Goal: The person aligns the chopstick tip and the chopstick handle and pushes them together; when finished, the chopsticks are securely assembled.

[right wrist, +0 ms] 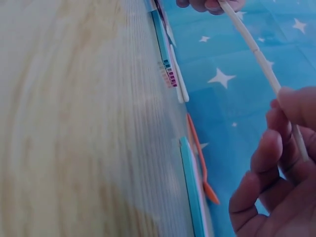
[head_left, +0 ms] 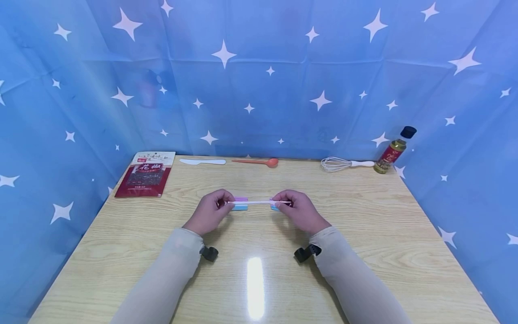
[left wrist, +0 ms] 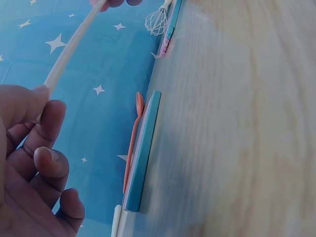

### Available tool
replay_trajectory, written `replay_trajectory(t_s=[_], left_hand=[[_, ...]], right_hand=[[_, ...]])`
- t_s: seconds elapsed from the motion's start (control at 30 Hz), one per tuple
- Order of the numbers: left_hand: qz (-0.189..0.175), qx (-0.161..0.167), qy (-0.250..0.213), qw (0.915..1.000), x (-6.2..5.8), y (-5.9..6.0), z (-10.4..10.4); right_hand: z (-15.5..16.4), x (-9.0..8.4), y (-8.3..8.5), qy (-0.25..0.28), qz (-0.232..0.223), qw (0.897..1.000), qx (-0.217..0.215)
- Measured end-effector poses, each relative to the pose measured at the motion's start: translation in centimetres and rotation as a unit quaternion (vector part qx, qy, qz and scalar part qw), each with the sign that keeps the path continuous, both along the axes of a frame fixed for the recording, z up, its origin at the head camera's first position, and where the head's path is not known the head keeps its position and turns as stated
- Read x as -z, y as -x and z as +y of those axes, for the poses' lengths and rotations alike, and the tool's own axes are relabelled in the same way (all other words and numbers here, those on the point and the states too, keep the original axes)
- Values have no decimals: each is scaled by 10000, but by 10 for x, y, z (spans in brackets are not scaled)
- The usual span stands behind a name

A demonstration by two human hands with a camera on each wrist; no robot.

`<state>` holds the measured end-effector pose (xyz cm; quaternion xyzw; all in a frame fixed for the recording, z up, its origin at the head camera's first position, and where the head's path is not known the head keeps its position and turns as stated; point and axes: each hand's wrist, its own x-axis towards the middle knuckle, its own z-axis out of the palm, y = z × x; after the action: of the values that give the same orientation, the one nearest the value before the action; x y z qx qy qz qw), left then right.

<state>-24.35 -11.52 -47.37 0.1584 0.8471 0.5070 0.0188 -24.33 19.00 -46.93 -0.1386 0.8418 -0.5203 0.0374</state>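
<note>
1. Now your left hand (head_left: 210,210) and right hand (head_left: 297,208) face each other above the middle of the bench (head_left: 364,234), each with its fingers curled round one end of a thin white stick (head_left: 259,202).
2. Your left fingers (left wrist: 47,123) pinch the stick's near end; in the left wrist view the stick (left wrist: 71,47) runs up and away to your other hand at the top edge.
3. Your right fingers (right wrist: 284,128) grip the opposite end; in the right wrist view the stick (right wrist: 256,54) runs from them up to your left hand at the top.
4. Between your two sets of fingers the stick spans level and clear of the bench.
5. Just under the stick, beside your fingertips, lie flat pink and blue sticks (head_left: 241,203); their count cannot be told.
6. Beyond your fingers, along the far edge of the bench, lie a red packet (head_left: 143,177), a white spatula (head_left: 202,161), an orange spoon (head_left: 259,161), a whisk (head_left: 341,164) and a bottle (head_left: 393,150).
7. Behind all of it hangs a blue starred cloth (head_left: 259,81).
</note>
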Motion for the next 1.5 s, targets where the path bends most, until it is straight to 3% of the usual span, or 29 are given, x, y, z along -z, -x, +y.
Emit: replay_trajectory(t_s=[0.57, 1.5], left_hand=[[-35, -186, -132, 9997, 3, 2, -1], [158, 54, -220, 9996, -6, -4, 1]], right_hand=[[4, 3, 2, -165, -38, 9992, 351], [-2, 3, -4, 100, 222, 9987, 444]])
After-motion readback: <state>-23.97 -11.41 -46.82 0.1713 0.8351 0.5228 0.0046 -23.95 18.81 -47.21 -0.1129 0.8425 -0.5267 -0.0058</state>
